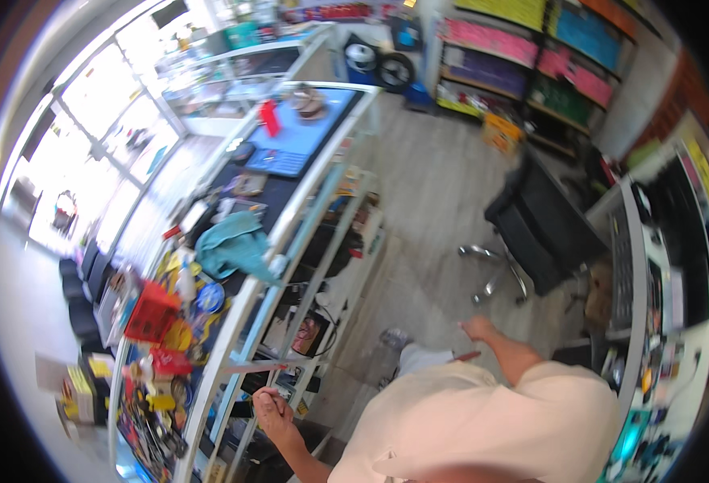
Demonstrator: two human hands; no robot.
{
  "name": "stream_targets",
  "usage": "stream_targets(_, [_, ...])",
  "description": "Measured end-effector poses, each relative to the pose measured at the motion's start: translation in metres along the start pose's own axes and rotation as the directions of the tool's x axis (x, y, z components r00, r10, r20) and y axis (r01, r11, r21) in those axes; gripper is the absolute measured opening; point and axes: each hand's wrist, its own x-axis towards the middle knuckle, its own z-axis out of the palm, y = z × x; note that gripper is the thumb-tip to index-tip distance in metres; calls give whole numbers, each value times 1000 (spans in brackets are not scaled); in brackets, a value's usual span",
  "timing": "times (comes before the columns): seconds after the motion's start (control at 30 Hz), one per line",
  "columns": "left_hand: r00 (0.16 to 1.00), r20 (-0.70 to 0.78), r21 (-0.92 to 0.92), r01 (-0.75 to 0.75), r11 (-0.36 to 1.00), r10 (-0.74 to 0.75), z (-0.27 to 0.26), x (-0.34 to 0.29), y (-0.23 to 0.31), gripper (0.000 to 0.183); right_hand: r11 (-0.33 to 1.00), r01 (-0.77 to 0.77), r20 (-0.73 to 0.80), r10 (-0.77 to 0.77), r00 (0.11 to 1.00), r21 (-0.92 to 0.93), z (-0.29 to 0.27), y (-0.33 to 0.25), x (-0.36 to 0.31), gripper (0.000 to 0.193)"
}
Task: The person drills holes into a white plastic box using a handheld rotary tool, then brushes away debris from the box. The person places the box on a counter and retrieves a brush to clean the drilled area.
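Note:
My left hand is beside the glass display counter, at its near end. Its fingers are curled closed; what they hold, if anything, is too small to make out. My right hand hangs low over the floor on the right, in front of the black office chair and touching nothing I can see. Blur hides how its fingers lie. On the counter, the nearest things to my left hand are a heap of tools, a red basket and a teal cloth.
Farther along the counter lie a blue mat, a light blue keyboard and a red object. Shelves with coloured stock line the back. A desk with a black keyboard runs along the right. An orange box sits on the floor.

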Motion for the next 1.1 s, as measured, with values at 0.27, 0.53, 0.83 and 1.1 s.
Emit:
stream_targets(0.27, [996, -7, 334, -86, 939, 94, 117, 39, -13, 33, 808, 57, -335, 178, 925, 587, -124, 18, 17, 27])
stream_targets(0.53, [878, 473, 330, -254, 909, 74, 405, 94, -52, 12, 880, 440, -984, 144, 105, 176, -396, 115, -80, 17])
stream_targets(0.83, [728, 685, 150, -156, 976, 11, 664, 126, -74, 26, 888, -20, -806, 425, 411, 458, -440, 183, -103, 40])
stream_targets(1.1, [649, 754, 155, -18, 988, -107, 842, 231, -145, 38, 702, 79, -512, 433, 742, 708, -444, 276, -143, 59])
